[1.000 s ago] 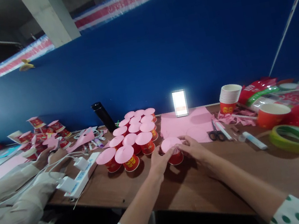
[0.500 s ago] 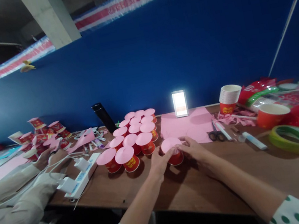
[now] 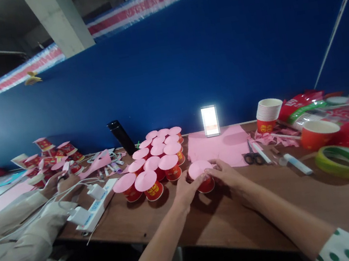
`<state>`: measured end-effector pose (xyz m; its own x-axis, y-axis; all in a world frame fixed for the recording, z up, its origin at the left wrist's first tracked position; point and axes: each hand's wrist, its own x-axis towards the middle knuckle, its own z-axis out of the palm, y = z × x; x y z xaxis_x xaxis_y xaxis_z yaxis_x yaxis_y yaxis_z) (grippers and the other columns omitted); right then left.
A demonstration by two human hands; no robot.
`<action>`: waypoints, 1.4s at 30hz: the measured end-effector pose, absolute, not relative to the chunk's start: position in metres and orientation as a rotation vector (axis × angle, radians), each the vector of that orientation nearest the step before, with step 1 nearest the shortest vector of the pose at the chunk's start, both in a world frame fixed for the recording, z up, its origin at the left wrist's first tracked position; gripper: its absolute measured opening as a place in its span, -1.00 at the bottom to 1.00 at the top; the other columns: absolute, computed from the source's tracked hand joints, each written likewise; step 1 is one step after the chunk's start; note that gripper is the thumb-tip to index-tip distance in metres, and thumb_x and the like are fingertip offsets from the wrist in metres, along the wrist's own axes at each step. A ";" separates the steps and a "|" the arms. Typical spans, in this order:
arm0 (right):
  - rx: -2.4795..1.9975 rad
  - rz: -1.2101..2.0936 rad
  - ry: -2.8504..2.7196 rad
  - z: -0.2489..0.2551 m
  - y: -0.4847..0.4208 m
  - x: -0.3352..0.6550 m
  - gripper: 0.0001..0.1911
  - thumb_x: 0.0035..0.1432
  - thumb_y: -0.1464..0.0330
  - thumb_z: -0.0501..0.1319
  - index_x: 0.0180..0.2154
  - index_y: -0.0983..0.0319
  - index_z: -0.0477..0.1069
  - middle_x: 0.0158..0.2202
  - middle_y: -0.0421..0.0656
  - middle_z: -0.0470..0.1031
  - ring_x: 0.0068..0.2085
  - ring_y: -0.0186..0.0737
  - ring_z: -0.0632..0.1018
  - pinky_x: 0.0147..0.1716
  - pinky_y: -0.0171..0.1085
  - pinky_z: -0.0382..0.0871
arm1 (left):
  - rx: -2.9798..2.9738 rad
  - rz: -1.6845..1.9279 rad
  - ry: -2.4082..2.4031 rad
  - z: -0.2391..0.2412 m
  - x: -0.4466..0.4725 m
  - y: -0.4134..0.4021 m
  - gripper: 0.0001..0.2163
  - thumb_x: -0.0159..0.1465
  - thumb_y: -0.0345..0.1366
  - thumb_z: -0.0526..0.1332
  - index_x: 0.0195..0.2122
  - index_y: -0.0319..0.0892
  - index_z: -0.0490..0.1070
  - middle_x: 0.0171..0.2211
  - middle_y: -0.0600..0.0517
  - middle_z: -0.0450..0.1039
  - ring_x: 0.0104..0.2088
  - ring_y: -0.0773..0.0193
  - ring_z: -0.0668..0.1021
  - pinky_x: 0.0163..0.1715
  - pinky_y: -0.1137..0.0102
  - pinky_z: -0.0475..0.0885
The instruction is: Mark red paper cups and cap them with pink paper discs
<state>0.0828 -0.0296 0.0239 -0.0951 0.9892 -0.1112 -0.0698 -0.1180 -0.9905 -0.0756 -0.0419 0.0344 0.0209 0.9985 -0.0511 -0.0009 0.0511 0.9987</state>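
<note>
In front of me an upside-down red paper cup [image 3: 206,186] stands on the brown table, with a round pink paper disc [image 3: 198,167] on top. My left hand [image 3: 185,190] grips the cup from the left, its thumb on the disc. From the right, my right hand [image 3: 227,176] holds the same cup, thumb and fingers on the disc's edge. Just to the left are several more red cups [image 3: 154,192] in rows, each capped with a pink disc. Pink paper sheets [image 3: 217,145] lie behind my hands.
Scissors [image 3: 253,158], a glue tube [image 3: 298,164], green tape [image 3: 342,162] and stacked paper cups [image 3: 269,111] are on the right. A power strip [image 3: 101,202] and black bottle [image 3: 121,137] stand left. Further left, a co-worker's hands [image 3: 66,183] work beside decorated cups. A lit screen [image 3: 210,121] stands behind.
My thumbs have shifted slightly on the pink disc; both hands stay around the same cup. The co-worker's hands have moved a little.
</note>
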 end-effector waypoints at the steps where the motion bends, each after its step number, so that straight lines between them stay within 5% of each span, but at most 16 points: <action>1: -1.186 1.396 -1.163 0.024 -0.029 0.083 -0.53 -0.10 0.20 0.34 -0.14 0.22 0.29 -0.49 -0.29 0.39 -0.62 -0.46 0.34 -0.72 -0.47 0.10 | 1.182 1.157 1.217 0.035 -0.076 -0.042 -0.47 -0.11 -0.13 0.44 -0.14 -0.27 0.44 -0.20 -0.13 0.52 -0.21 0.18 0.51 -0.18 0.34 0.40; 9: -1.149 1.368 -1.168 0.023 -0.030 0.085 -0.49 -0.04 0.11 0.29 -0.10 0.21 0.28 -0.52 -0.31 0.35 -0.63 -0.47 0.29 -0.71 -0.46 0.08 | 1.276 1.120 1.234 0.030 -0.079 -0.044 -0.50 0.03 0.02 0.31 -0.11 -0.25 0.42 -0.20 -0.11 0.50 -0.24 0.20 0.51 -0.22 0.35 0.38; 17: -1.205 1.343 -1.200 0.028 -0.036 0.082 -0.41 -0.15 0.23 0.36 -0.06 0.23 0.25 -0.37 -0.20 0.44 -0.53 -0.42 0.38 -0.64 -0.44 0.17 | 1.479 1.118 1.293 0.017 -0.084 -0.048 -0.37 -0.16 -0.20 0.46 -0.03 -0.23 0.36 -0.16 -0.13 0.48 -0.19 0.13 0.51 -0.17 0.29 0.38; 26: -1.174 1.373 -1.161 0.025 -0.033 0.081 -0.41 -0.16 0.19 0.36 -0.08 0.22 0.26 -0.41 -0.23 0.44 -0.52 -0.39 0.41 -0.63 -0.44 0.21 | 1.442 1.162 1.334 0.009 -0.082 -0.044 -0.48 -0.13 -0.29 0.43 -0.10 -0.19 0.39 -0.21 -0.08 0.49 -0.23 0.16 0.51 -0.19 0.32 0.38; 36: -1.130 1.297 -1.215 0.023 -0.034 0.079 -0.38 -0.22 0.25 0.42 -0.10 0.23 0.26 -0.29 -0.15 0.49 -0.28 -0.22 0.51 -0.25 -0.23 0.43 | 1.420 1.175 1.346 0.009 -0.080 -0.045 -0.50 -0.14 -0.32 0.43 -0.13 -0.18 0.40 -0.25 -0.06 0.48 -0.24 0.15 0.52 -0.20 0.31 0.38; 42: -1.155 1.343 -1.164 0.027 -0.036 0.080 -0.46 -0.13 0.21 0.36 -0.10 0.22 0.28 -0.42 -0.25 0.43 -0.44 -0.33 0.46 -0.49 -0.36 0.35 | 1.416 1.175 1.371 0.009 -0.079 -0.044 -0.51 -0.14 -0.35 0.42 -0.14 -0.17 0.40 -0.25 -0.06 0.49 -0.24 0.15 0.52 -0.20 0.32 0.38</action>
